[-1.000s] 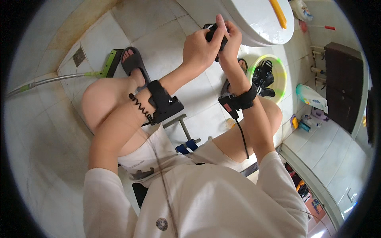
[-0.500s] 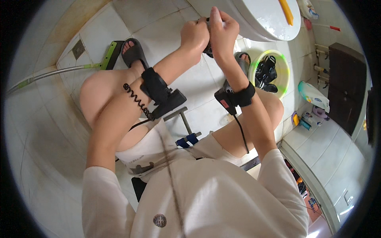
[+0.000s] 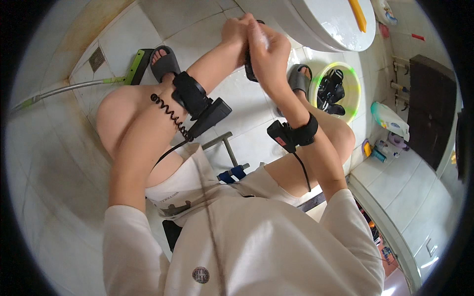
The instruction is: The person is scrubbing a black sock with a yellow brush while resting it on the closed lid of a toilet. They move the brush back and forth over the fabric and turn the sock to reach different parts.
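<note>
Both my hands are raised close together at the top of the view, beyond my knees. A small black object (image 3: 251,70) is between them, mostly covered by the fingers; its kind cannot be made out. My left hand (image 3: 236,30) is closed at its far left side. Wrapped round it from the right is my right hand (image 3: 269,53), with whitish foam on the thumb side. Each forearm wears a black strap with a black box-shaped device, the left one (image 3: 210,116) with a coiled cord.
A pale basin (image 3: 356,93) with green patches holds several black pieces (image 3: 332,89). A white, round-edged fixture (image 3: 316,24) bears a yellow strip (image 3: 357,15). At left lies a green-headed floor squeegee (image 3: 134,69). Bottles (image 3: 379,154) and a dark cabinet (image 3: 430,106) are right.
My hands have shifted slightly left, still gripping the black object. My right hand has turned and sunk a little, and a longer black edge shows under it.
</note>
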A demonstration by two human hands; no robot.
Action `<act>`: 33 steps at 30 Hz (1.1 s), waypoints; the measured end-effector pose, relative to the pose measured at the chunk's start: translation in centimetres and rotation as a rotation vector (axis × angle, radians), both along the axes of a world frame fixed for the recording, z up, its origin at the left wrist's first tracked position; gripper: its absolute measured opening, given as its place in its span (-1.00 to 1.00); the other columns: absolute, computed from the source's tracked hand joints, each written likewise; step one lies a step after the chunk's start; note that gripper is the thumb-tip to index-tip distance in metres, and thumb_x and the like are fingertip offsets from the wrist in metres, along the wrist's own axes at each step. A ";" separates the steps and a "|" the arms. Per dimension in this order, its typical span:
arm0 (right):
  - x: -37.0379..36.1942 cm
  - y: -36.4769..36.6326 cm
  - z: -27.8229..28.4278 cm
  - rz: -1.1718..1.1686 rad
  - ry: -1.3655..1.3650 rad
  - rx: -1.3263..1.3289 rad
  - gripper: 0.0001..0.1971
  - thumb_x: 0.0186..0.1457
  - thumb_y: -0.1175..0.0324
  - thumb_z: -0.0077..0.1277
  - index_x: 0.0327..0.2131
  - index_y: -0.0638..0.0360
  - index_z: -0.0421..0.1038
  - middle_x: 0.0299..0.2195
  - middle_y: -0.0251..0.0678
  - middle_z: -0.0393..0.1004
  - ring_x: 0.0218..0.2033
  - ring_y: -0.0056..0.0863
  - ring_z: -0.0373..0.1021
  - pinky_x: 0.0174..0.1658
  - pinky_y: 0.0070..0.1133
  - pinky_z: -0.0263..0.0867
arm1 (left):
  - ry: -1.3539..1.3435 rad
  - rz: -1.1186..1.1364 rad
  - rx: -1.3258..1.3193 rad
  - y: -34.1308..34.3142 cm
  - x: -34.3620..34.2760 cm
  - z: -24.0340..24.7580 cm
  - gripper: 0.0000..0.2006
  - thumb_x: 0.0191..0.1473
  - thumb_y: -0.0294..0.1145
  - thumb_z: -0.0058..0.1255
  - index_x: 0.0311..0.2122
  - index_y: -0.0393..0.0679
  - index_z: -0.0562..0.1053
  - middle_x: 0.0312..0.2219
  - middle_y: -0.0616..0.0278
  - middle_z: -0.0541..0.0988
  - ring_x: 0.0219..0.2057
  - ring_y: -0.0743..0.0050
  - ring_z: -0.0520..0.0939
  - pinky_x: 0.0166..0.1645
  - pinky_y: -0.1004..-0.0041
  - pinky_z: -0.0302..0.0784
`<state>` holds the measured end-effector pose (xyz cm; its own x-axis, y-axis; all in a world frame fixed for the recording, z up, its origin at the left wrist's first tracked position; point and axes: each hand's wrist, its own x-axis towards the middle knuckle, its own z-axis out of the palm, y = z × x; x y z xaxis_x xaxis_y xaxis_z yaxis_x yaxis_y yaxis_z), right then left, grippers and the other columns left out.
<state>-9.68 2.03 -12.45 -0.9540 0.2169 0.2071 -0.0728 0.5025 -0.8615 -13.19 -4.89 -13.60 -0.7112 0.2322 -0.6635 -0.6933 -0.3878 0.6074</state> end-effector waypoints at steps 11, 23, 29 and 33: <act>-1.5 4.4 -1.9 -0.133 -0.361 -0.483 -0.49 0.08 -0.07 -0.34 -0.67 0.20 0.15 -0.67 -0.46 0.12 -0.59 -0.66 -0.02 -0.51 -0.65 0.00 | 0.085 0.109 0.250 0.1 -0.9 2.6 -0.78 -0.05 -0.17 -0.16 -0.47 -0.09 0.39 -0.56 0.38 0.45 -0.49 0.51 0.45 -0.31 0.52 0.33; 1.3 4.2 -2.3 0.181 -0.658 -1.408 -0.34 0.00 -0.21 -0.42 0.03 0.07 0.07 0.02 -0.25 0.12 0.01 -0.36 0.14 0.08 -0.41 0.04 | 0.085 -0.140 0.875 -0.9 -1.4 3.6 -0.75 0.03 -0.26 -0.27 -0.65 -0.04 0.23 -0.66 0.42 0.36 -0.53 0.56 0.45 -0.35 0.57 0.37; -0.3 5.8 -0.5 0.168 -0.605 -1.494 -0.57 0.04 0.10 -0.22 -0.08 0.15 0.18 -0.12 -0.22 0.29 -0.12 -0.36 0.27 -0.03 -0.40 0.19 | 0.008 0.032 0.405 -1.2 -1.6 4.8 -0.77 -0.04 -0.12 -0.16 -0.51 -0.04 0.37 -0.61 0.44 0.42 -0.50 0.56 0.45 -0.30 0.54 0.35; -0.9 6.6 0.2 0.028 -0.638 -1.343 -0.67 -0.06 0.35 -0.16 -0.16 0.19 0.22 -0.23 -0.20 0.34 -0.25 -0.36 0.34 -0.14 -0.44 0.27 | 0.155 0.052 -0.189 -1.6 -1.5 3.0 -0.62 -0.04 0.03 -0.20 -0.29 -0.06 0.35 -0.37 0.33 0.44 -0.27 0.55 0.42 -0.17 0.46 0.30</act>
<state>-10.57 8.65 -12.22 -0.8113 -0.1173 -0.5727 0.4905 -0.6697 -0.5577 -14.65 -6.51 -10.61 -0.8156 0.0748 -0.5737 -0.5683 -0.2896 0.7702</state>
